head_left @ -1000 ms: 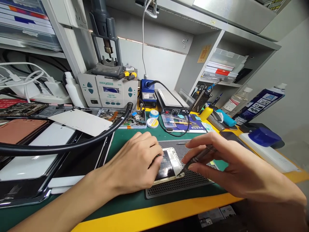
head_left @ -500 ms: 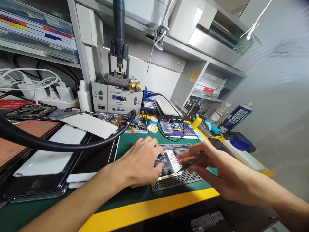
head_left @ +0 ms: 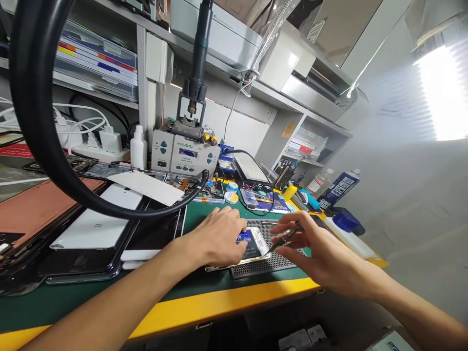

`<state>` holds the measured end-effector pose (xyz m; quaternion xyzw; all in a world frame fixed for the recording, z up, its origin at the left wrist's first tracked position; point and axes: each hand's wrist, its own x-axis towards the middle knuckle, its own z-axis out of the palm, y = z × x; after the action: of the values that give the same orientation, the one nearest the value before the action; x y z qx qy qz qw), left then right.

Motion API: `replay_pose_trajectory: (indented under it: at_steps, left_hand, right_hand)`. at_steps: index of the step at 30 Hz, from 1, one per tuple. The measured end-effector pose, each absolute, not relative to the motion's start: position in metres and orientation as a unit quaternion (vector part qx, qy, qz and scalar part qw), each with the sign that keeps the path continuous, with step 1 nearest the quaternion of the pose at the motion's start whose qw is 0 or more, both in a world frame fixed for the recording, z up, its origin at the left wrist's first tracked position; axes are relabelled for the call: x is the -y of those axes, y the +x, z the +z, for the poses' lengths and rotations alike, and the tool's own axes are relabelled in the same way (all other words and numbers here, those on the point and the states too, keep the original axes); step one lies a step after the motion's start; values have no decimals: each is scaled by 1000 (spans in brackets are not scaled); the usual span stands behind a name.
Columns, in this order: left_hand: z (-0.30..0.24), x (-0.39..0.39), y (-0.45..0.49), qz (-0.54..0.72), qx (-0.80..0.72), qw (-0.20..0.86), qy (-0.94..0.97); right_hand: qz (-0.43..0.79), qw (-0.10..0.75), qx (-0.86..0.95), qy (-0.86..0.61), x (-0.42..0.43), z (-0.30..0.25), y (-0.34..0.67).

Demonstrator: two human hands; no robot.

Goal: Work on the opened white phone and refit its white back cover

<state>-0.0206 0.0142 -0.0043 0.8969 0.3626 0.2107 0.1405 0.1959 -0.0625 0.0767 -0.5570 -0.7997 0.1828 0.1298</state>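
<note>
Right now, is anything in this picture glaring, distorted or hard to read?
Head view: the bright white light at upper right is washed out, pale streaks beside it; head view: the thick black hose looms large at left, while the grey shelving tilts; head view: small print on the flat black battery is too fine to read.

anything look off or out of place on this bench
On the left, a white panel lies askew, partly over the phones, and a thick black hose loops above them, which looks untidy. I see no spill.
</note>
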Motion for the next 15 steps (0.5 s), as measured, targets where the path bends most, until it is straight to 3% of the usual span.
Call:
replay_pose_trajectory:
  at_steps: [7, 12, 15]
  left_hand:
    - [-3, -13, -22, 210, -362, 136, 898]
    - [-3, -13, -21, 210, -361, 134, 899]
    - [-3, -13, -21, 210, -361, 133, 899]
  right_hand:
    - [153, 125, 796, -572, 61, 77, 195]
    - [214, 112, 802, -547, 62, 82, 195]
    - [158, 90, 803, -567, 60, 85, 195]
